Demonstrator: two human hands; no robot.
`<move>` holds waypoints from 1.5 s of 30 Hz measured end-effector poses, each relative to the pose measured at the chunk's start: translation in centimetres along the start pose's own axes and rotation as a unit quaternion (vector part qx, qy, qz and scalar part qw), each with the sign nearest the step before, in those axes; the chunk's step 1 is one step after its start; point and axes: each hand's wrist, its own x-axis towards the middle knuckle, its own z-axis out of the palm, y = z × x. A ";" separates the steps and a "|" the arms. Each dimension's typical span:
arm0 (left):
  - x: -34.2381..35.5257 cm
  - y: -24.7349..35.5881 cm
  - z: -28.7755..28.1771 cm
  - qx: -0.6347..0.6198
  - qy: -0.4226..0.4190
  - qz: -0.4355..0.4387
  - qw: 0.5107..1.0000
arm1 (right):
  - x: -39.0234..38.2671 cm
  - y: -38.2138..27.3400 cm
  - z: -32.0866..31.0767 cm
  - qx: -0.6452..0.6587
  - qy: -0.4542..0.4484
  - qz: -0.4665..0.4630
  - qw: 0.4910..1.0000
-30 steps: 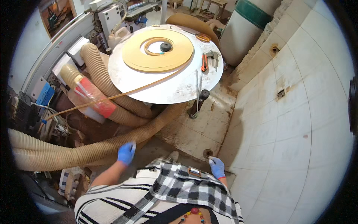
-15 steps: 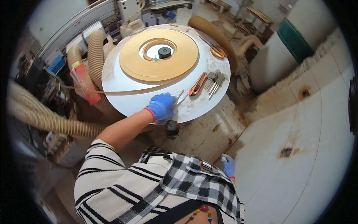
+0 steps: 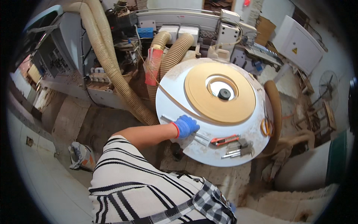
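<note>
My left hand (image 3: pixel 187 126), in a blue glove with a red cuff, is closed low over the near left part of a round white table (image 3: pixel 167 100). A thin grey metal strip (image 3: pixel 166 118) shows at its wrist side; what lies within the fingers is hidden. Beside the fingertips lie slim metal pieces (image 3: pixel 201 139). Right of them are an orange-and-black utility knife (image 3: pixel 225 140) and a set of hex keys (image 3: pixel 238 148). A large coil of tan edge banding (image 3: pixel 201 91) fills the table's far side. Only a blue sliver of my right hand (image 3: pixel 233 207) shows past my clothing.
A black round knob (image 3: pixel 224 94) stands in the coil's centre. Orange-handled scissors (image 3: pixel 265 127) lie at the table's right edge. Ribbed hoses (image 3: pixel 123 80) run down at the left, before a long machine (image 3: pixel 179 16). A white cabinet (image 3: pixel 300 39) stands back right.
The view has swung left, so the table sits farther right and more of the machine shows. My right hand has almost left the picture. My left hand stays at the table's near side.
</note>
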 end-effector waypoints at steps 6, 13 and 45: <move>-0.4 1.2 -0.3 -0.026 -0.055 -0.058 0.996 | 6.8 -2.9 0.0 -0.069 -0.116 -0.001 0.991; 0.8 -0.5 0.8 -0.070 -0.026 -0.050 0.996 | 7.9 -7.2 -5.7 -0.110 -0.105 -0.020 0.988; 57.7 41.0 -7.7 -0.190 -0.023 0.010 0.981 | 53.8 11.2 -55.0 -0.105 -0.024 -0.076 0.991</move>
